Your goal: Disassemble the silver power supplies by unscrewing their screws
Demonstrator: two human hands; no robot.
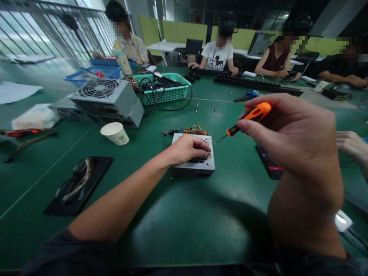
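A grey computer power supply unit (211, 163) with a perforated fan grille lies on the green table, its bundle of coloured wires (195, 129) behind it. My left hand (191, 147) rests on its top face, with thumb and fingertips pinched together near the right edge. Whatever they may hold is hidden or too small to name. Raised to the right of the unit, my right hand (296, 130) grips an orange and black screwdriver (260, 112). The screwdriver's thin shaft slants down and left, its tip apart from the unit's right edge.
To the left stand a paper cup (115, 134), glasses (76, 180) on a black case and stacked power supplies (106, 99). Behind is a green basket (166, 92) of cables. A phone (268, 163) lies at right, near another person's hand (352, 147). Several people sit opposite.
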